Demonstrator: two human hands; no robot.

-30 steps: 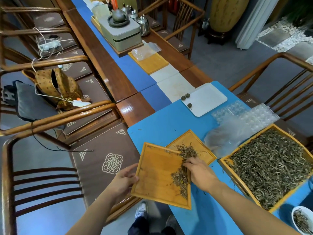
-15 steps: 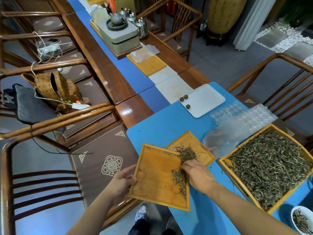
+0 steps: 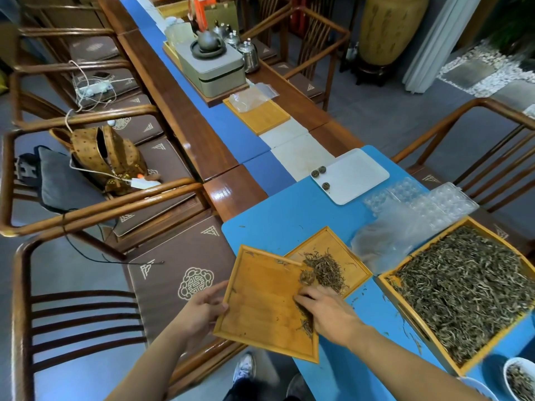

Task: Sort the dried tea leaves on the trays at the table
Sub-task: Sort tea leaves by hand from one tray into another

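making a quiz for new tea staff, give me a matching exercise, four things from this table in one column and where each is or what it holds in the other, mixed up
Things:
1. big wooden tray
2. white tray
3. held tray
4. white bowl

Descriptions:
A. three small dark tea balls at one corner
B. mostly bare, a few leaves under the right hand
C. bottom right corner, some leaves inside
D. heaped full of dried leaves

Pairs: 1-D, 2-A, 3-B, 4-C

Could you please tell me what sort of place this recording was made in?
Probably a tea house or tea shop: a long wooden table with a teapot set, trays of dried tea leaves, and carved armchairs.
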